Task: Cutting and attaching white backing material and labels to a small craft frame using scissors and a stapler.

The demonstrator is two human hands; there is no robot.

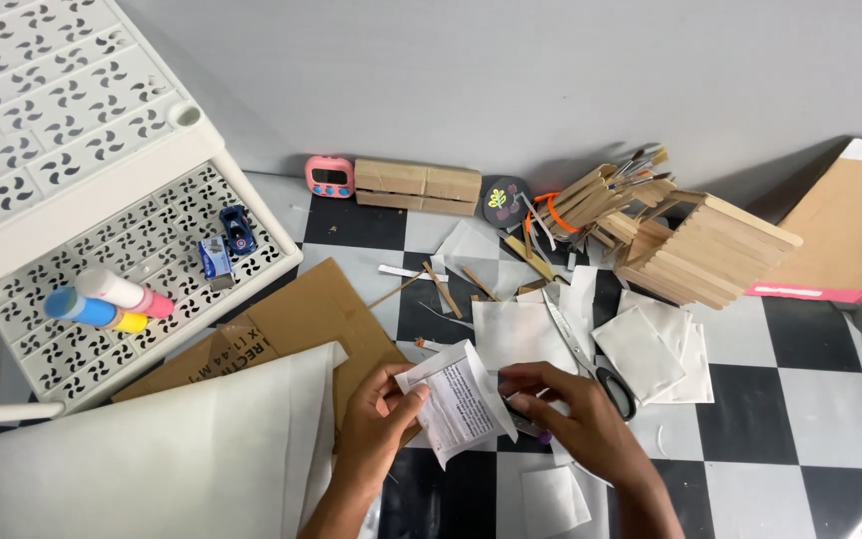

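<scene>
White printed paper slip (456,399) is clamped in the grip of left hand (376,424) and right hand (571,414).

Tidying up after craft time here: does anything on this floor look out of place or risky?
The scissors lie among loose white paper squares, partly covered by them. Wooden stick offcuts are scattered across the checkered floor. Both hands hold a printed paper slip.

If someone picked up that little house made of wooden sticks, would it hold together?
The stick house probably lifts light, being thin flat sticks. It looks fragile: squeezed walls might pop apart. Its flat base suggests it slides on the checkered table rather than rolling.
</scene>
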